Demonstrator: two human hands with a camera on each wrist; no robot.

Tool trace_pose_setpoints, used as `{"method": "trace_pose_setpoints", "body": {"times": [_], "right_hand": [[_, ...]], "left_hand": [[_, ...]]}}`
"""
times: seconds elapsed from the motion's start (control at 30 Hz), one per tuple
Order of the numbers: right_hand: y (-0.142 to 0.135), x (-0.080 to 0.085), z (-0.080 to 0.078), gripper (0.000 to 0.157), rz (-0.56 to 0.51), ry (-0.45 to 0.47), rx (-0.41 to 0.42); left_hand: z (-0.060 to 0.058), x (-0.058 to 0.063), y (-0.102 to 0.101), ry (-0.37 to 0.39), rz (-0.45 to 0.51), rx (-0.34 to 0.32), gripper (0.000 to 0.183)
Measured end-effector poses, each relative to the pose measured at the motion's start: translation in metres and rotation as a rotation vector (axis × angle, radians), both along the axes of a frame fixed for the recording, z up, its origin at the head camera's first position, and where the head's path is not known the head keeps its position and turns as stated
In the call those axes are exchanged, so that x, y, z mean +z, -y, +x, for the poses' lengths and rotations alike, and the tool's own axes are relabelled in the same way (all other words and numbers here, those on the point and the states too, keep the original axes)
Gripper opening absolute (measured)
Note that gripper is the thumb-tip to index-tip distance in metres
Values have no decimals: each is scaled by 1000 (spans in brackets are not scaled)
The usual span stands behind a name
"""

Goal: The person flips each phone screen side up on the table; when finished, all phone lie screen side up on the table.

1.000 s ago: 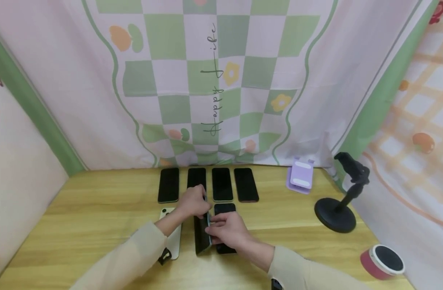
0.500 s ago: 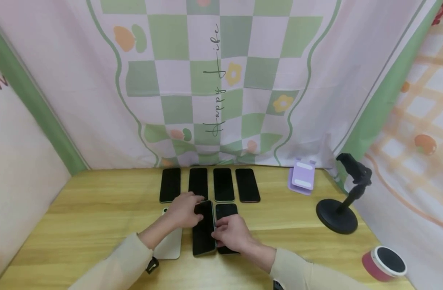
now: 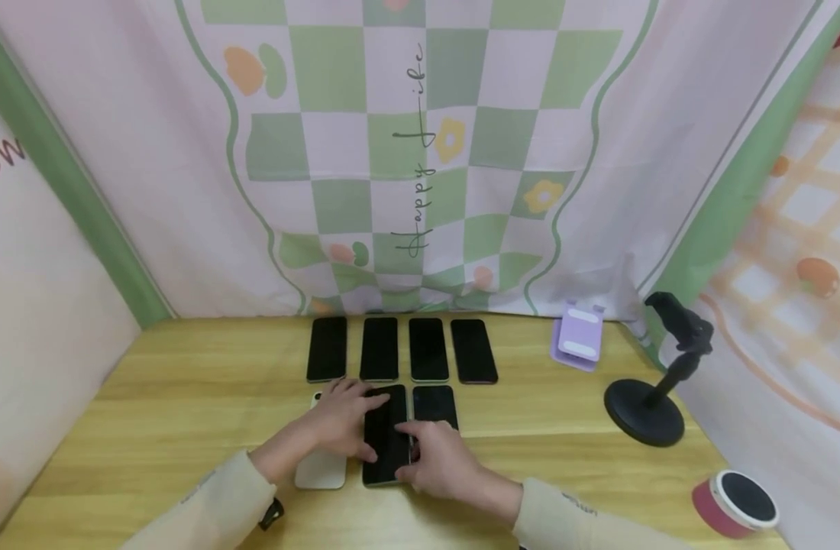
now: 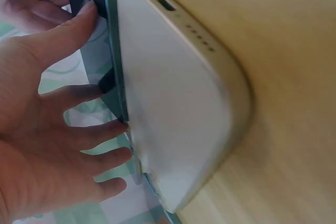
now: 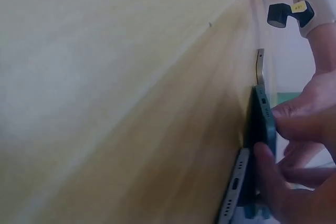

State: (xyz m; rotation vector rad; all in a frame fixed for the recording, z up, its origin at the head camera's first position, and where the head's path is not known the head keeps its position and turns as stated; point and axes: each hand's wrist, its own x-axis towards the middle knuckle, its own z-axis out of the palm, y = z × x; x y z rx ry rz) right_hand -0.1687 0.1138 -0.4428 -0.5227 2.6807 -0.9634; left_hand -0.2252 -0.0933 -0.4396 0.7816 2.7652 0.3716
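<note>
A black-screened phone (image 3: 386, 439) lies screen up in the middle of the nearer row, between both hands. My left hand (image 3: 337, 418) reaches over a pale phone (image 3: 321, 471), its fingers spread and its thumb and a fingertip touching the black screen. In the left wrist view the pale phone (image 4: 173, 93) has its back up. From the other side my right hand (image 3: 442, 462) pinches the black-screened phone's right edge between thumb and index finger, as the right wrist view shows on the phone's side (image 5: 269, 124). Another dark phone (image 3: 434, 403) is partly hidden under the right hand.
Several black-screened phones (image 3: 379, 349) stand in a row near the curtain (image 3: 365, 145). A purple phone stand (image 3: 579, 336), a black stand (image 3: 644, 412) and a red and white round container (image 3: 736, 504) are on the right of the wooden table (image 3: 544, 428).
The black-screened phone, tilted on edge a second ago, has come down flat with its screen up. My left hand has slid off its top toward the left side and spread its fingers.
</note>
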Motion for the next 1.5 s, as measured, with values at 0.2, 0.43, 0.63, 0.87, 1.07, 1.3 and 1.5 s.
{"method": "trace_pose_setpoints", "body": {"times": [0.2, 0.43, 0.63, 0.87, 1.07, 1.3, 1.5], "right_hand": [[3, -18, -9, 56, 191, -130, 154], [-5, -69, -34, 45, 325, -286, 284], [3, -26, -17, 43, 404, -326, 285], [12, 8, -1, 49, 521, -295, 239], [25, 8, 0, 52, 580, -361, 241], [49, 9, 0, 38, 538, -411, 316], [73, 1, -1, 45, 543, -429, 399]], "left_hand": [[-3, -6, 6, 23, 53, 13, 85], [-5, -8, 8, 18, 73, 13, 83], [-7, -8, 10, 15, 85, 3, 83], [-6, -9, 18, 34, 137, -6, 80], [-7, -2, 38, 4, 201, 21, 75], [-6, 4, 66, -21, 222, 57, 72], [0, -2, 82, 0, 194, 68, 75]]}}
